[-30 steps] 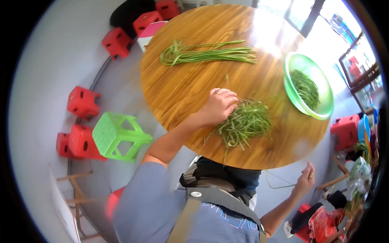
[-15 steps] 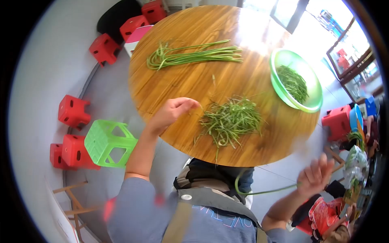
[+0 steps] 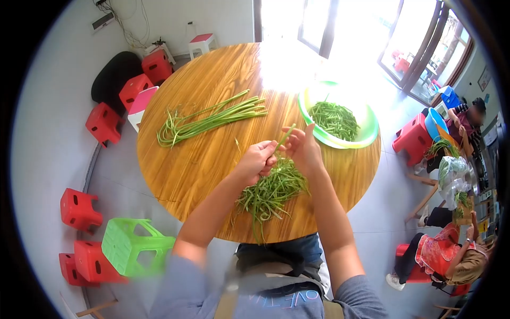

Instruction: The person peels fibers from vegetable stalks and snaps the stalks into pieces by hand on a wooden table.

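Observation:
My left hand is closed around a green garlic scape, its end pointing up and to the right. Beside that end is my right hand, fingers apart and partly extended; whether they touch the stalk is hard to see. Under both hands a loose heap of thin green scape ends lies on the round wooden table. A bundle of long garlic scapes rests farther left. Short green pieces fill part of a light green plastic bowl at the table's right edge.
Red stools and a green stool stand along the left side. At right, two people sit near a blue basin and a plastic bag among more greens. Glass doors are at the back.
My right hand has come up from the lower right, beyond the table edge, to meet my left hand above the heap. The long scape it trailed no longer hangs there. The view has shifted.

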The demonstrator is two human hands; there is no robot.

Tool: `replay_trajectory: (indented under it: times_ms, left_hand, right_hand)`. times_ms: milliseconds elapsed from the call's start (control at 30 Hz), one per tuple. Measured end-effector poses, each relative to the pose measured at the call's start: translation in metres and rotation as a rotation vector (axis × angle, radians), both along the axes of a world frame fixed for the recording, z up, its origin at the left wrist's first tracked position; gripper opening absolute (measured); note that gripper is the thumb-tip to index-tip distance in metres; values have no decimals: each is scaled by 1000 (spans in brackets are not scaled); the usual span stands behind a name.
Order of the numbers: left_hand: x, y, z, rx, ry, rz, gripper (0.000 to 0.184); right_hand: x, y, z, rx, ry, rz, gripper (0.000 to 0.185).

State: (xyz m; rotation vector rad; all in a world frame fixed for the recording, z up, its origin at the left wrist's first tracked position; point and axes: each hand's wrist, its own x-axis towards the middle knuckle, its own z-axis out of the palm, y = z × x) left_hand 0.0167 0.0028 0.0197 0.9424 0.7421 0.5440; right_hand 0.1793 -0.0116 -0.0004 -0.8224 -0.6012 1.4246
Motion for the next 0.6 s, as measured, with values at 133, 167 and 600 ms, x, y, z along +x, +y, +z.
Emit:
replay_trajectory:
  times_ms: [133, 167, 600]
  left_hand:
    - [-2, 8, 8, -56, -17, -35, 17]
    - [-2, 8, 0, -63, -37, -45, 16]
    - [12, 34, -61, -7, -242, 86, 15]
  right_hand:
    - [0, 13, -20, 43, 153, 10, 46]
    - [-2, 16, -24, 78, 174, 12, 43]
    - [1, 32, -28, -11, -124, 20, 20]
